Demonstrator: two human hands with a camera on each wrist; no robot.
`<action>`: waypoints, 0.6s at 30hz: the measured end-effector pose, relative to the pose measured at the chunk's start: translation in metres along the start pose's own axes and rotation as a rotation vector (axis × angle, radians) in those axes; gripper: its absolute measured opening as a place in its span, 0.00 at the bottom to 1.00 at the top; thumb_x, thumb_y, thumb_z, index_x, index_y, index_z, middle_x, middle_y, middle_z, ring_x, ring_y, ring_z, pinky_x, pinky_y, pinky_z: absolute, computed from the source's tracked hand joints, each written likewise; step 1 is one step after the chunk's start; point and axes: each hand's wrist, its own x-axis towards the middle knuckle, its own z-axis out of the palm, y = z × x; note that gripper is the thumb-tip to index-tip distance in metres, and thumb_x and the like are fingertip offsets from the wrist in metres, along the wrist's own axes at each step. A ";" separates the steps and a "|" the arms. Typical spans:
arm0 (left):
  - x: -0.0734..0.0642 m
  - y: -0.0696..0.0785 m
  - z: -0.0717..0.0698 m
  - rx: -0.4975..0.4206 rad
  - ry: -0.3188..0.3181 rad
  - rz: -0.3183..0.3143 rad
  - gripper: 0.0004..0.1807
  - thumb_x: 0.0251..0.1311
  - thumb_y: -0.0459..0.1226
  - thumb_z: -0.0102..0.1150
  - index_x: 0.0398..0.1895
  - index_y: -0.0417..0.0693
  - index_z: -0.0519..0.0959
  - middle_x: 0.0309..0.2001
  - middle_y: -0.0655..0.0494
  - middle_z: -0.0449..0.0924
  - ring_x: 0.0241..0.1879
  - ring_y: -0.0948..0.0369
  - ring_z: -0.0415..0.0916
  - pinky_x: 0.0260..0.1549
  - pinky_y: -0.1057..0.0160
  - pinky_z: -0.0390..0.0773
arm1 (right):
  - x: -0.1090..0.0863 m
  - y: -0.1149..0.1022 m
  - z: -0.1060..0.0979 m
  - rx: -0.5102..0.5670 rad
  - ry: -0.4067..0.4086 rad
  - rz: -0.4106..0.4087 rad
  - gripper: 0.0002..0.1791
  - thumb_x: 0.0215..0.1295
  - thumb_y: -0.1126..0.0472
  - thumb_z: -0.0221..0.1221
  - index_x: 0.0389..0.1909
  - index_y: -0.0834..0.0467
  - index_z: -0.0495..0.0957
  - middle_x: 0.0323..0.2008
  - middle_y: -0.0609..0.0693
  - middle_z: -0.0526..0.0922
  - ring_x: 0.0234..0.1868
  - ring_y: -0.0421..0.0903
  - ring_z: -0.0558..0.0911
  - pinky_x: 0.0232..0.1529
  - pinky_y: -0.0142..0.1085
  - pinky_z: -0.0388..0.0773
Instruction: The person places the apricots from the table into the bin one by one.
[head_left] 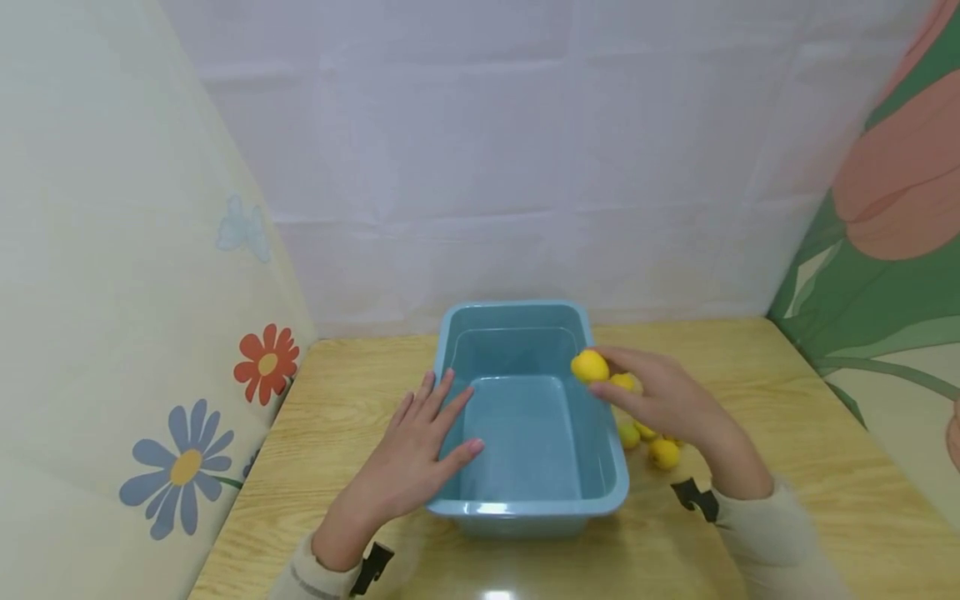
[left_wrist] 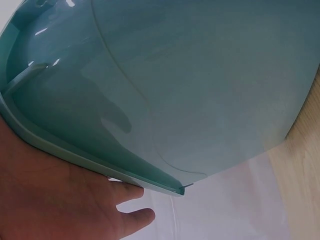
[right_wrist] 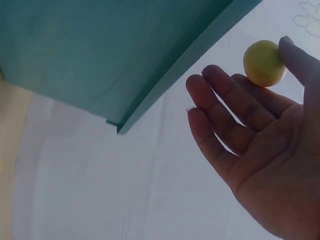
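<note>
A blue plastic basin (head_left: 522,507) stands on the table, its visible inside bare. Over its left rim lies my left hand (head_left: 408,462), fingers straight and spread; the left wrist view shows the palm (left_wrist: 55,195) against the rim. My right hand (head_left: 670,396) pinches a yellow lemon (head_left: 590,367) between thumb and fingertips, above the basin's right rim. In the right wrist view the lemon (right_wrist: 264,63) sits between thumb and index finger, the other fingers loosely extended. Several more lemons (head_left: 664,454) lie right of the basin, partly hidden under the right hand.
The wooden table (head_left: 360,392) backs onto a white cloth wall (head_left: 450,167). Flower-printed panels stand at the left (head_left: 112,292) and right (head_left: 900,167). Each wrist carries a black strap piece.
</note>
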 end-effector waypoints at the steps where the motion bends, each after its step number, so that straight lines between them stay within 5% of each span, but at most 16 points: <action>1: 0.000 0.000 0.000 -0.001 -0.001 0.000 0.40 0.72 0.65 0.42 0.81 0.60 0.55 0.82 0.57 0.38 0.81 0.54 0.27 0.75 0.37 0.42 | 0.001 -0.003 0.001 0.004 -0.004 -0.002 0.26 0.73 0.47 0.60 0.68 0.50 0.74 0.53 0.41 0.84 0.52 0.43 0.81 0.56 0.55 0.78; 12: -0.001 -0.001 0.000 -0.017 0.000 -0.004 0.39 0.72 0.65 0.41 0.81 0.61 0.56 0.82 0.57 0.38 0.81 0.54 0.27 0.75 0.36 0.42 | 0.012 -0.019 0.016 0.024 -0.053 -0.065 0.24 0.71 0.47 0.62 0.64 0.49 0.77 0.48 0.36 0.84 0.48 0.38 0.80 0.52 0.46 0.81; 18: 0.000 0.000 0.000 -0.020 0.009 0.002 0.39 0.72 0.65 0.42 0.80 0.59 0.58 0.82 0.57 0.39 0.81 0.53 0.28 0.74 0.36 0.43 | 0.012 -0.020 0.018 -0.013 -0.060 -0.095 0.33 0.68 0.45 0.65 0.71 0.50 0.71 0.55 0.44 0.83 0.55 0.46 0.80 0.53 0.51 0.81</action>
